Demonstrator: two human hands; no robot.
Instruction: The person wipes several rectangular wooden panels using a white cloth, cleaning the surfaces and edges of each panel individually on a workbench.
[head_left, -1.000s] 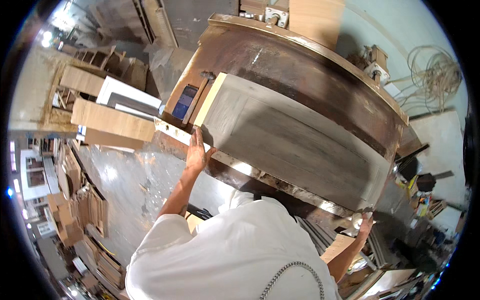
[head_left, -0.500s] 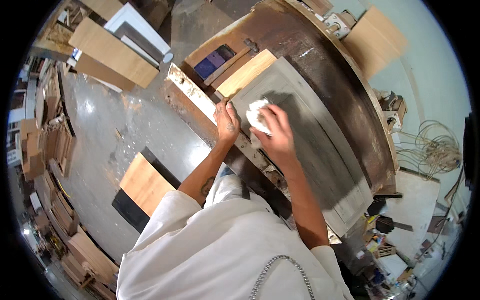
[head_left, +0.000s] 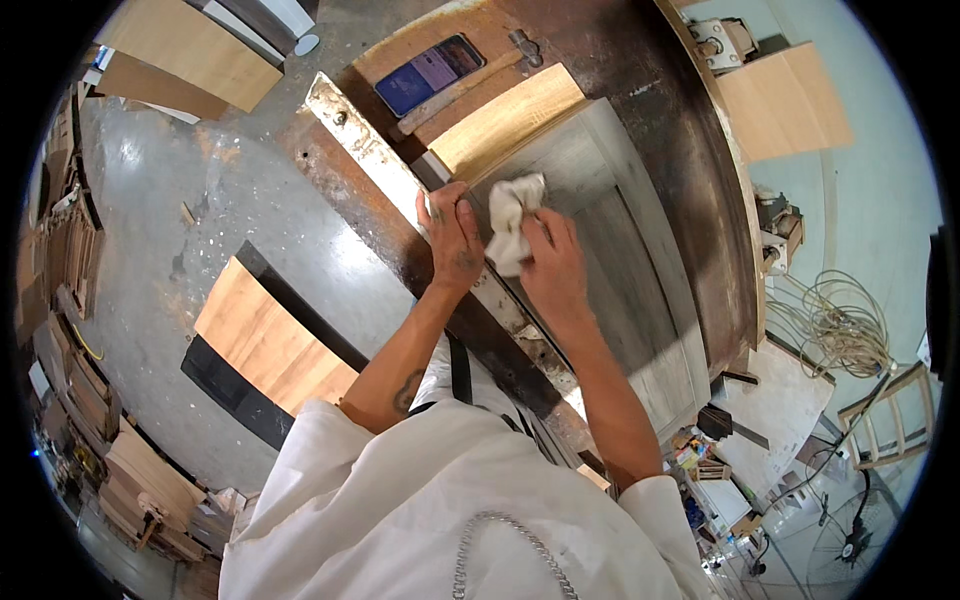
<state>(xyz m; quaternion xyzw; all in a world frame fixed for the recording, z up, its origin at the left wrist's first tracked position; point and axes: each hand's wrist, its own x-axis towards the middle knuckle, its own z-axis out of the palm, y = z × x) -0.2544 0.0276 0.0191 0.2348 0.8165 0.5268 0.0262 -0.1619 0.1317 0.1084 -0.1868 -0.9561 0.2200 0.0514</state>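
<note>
A grey wood-grain cabinet door with a recessed panel lies on a rusty brown metal bench. My left hand is at the door's left corner, fingers bent around its edge and thumb along it. A crumpled white cloth is pinched in my right hand, over the upper left part of the door's frame. Part of the cloth hangs loose from the fingers. A light wooden board lies against the door's far end, close to my left fingers.
Beyond the board lie a hammer and a phone with its screen lit. The bench's white-stained metal edge runs beside my left hand. Boards lie on the floor at left. Coiled cable hangs at right.
My right hand and the cloth have shifted slightly; the cloth now hangs longer and looser from the fingers. The left hand stays at the door's corner. The view has moved closer to the bench.
</note>
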